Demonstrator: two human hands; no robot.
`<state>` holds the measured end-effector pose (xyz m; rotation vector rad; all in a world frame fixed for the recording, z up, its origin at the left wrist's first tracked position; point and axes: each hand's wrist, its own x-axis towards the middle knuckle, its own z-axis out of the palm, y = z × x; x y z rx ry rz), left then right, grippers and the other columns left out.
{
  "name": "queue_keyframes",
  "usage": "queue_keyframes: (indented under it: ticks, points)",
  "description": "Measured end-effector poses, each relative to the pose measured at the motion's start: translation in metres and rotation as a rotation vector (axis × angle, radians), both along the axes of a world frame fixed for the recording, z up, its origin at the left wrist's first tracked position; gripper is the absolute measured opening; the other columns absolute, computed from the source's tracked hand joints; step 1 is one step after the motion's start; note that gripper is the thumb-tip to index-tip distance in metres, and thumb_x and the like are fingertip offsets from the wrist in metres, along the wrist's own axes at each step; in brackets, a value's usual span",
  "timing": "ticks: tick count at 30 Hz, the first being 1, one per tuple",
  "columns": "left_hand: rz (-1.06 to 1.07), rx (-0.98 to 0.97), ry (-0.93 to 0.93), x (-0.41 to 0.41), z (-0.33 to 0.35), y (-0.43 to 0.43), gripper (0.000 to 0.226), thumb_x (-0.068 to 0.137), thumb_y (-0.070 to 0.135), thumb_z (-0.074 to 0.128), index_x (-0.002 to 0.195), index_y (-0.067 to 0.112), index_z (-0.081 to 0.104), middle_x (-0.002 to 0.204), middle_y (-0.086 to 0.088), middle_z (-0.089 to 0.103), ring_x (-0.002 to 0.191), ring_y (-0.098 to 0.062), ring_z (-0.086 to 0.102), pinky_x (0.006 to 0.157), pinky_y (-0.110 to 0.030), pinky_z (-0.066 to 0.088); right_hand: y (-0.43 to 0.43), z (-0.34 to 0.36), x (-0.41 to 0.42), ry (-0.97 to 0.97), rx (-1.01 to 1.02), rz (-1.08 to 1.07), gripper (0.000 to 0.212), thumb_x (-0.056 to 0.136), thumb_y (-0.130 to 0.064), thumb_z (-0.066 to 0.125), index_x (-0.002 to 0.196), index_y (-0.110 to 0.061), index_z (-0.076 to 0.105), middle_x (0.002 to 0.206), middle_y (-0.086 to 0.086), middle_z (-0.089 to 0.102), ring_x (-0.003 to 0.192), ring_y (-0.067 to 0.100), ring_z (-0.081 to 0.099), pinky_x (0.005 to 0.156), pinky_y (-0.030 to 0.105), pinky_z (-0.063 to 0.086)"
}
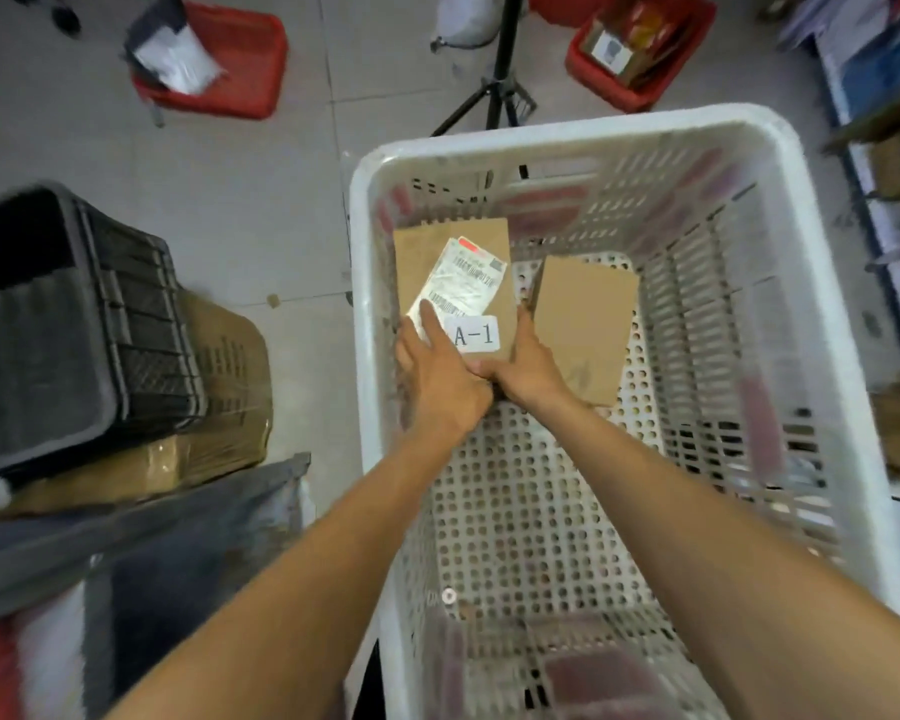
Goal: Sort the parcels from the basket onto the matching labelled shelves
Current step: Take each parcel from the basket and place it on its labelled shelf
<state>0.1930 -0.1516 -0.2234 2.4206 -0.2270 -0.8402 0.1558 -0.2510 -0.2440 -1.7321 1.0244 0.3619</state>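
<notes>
Head view, looking down into white basket (567,128); edges of frame blurred.

- Task item: brown cardboard parcel (501,298) at far left of the basket floor, close to the left and far walls. It carries a white shipping label (461,283), stuck on askew, and a white tag reading "A-1" (473,335) near its near edge.
- Left hand (437,376) grips the parcel's near left corner, one digit lying flat on the shipping label, the others at the left edge.
- Right hand (528,368) grips the near right corner, fingers running up the parcel's right side, thumb at the near edge. Both hands hold the same parcel.
- In the way: second parcel (583,324), plain brown, lies just right of the first. The right hand's fingers sit in the narrow gap between the two. Basket walls stand tall on all sides.
- Rest of the basket floor is perforated, bare plastic.

Around the basket:
- Black crate (74,314) on the left, sitting on a taped cardboard box (230,366).
- Grey bag (178,537) at near left.
- Black tripod (500,80) just beyond the far rim.
- Red bin (240,70) at far left holding a grey-and-white mailer (172,54).
- Second red bin (640,93) at far right, holding packages.
- Shelving (884,210) along the right edge, contents too blurred to read.
</notes>
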Motion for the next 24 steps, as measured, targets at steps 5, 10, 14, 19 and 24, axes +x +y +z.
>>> queue_keyframes:
  ticks: [5,10,14,19,24]
  points:
    - [0.164,-0.153,-0.042,-0.01,0.0,-0.003,0.109,0.065,0.014,0.071,0.151,0.011,0.004,0.142,-0.012,0.019,0.129,-0.029,0.02,0.113,-0.048,0.025,-0.018,-0.001,-0.009,-0.002,0.007,-0.117,0.091,0.074,0.0,0.077,0.148,-0.023,0.029,0.129,0.003,0.057,0.111,0.017,0.055,0.078,0.019,0.044]
    - [0.158,-0.102,0.074,-0.014,-0.005,0.001,0.101,0.073,0.008,0.072,0.151,0.015,0.009,0.139,-0.003,0.024,0.127,-0.023,0.02,0.11,-0.038,0.028,-0.027,0.001,-0.039,0.038,-0.06,-0.1,0.09,0.074,0.004,0.073,0.145,-0.033,0.032,0.123,0.007,0.06,0.106,0.022,0.059,0.07,0.026,0.053]
    - [0.169,-0.131,0.219,-0.016,-0.019,-0.001,0.089,0.069,0.013,0.082,0.139,0.018,0.027,0.133,-0.003,0.03,0.124,-0.021,0.031,0.101,-0.026,0.032,-0.03,-0.005,-0.073,0.128,-0.009,-0.094,0.091,0.074,0.001,0.073,0.146,-0.033,0.029,0.12,0.009,0.062,0.107,0.024,0.06,0.088,0.04,0.055]
    - [0.259,-0.273,0.469,-0.026,-0.043,0.002,0.13,0.042,0.013,0.091,0.145,0.038,0.015,0.143,0.001,0.038,0.129,-0.019,0.04,0.11,-0.043,0.037,-0.043,-0.014,-0.087,-0.009,0.101,-0.112,0.104,0.069,-0.008,0.08,0.149,-0.039,0.02,0.134,-0.011,0.052,0.12,0.011,0.048,0.102,0.032,0.042]
    - [0.339,-0.407,0.566,-0.022,-0.057,0.01,0.132,0.044,0.005,0.092,0.15,0.036,0.02,0.139,0.006,0.052,0.123,-0.014,0.052,0.104,-0.038,0.045,-0.035,-0.03,-0.081,-0.13,0.151,-0.09,0.126,0.062,-0.022,0.09,0.154,-0.033,0.005,0.147,-0.016,0.036,0.132,0.006,0.035,0.106,0.022,0.026]
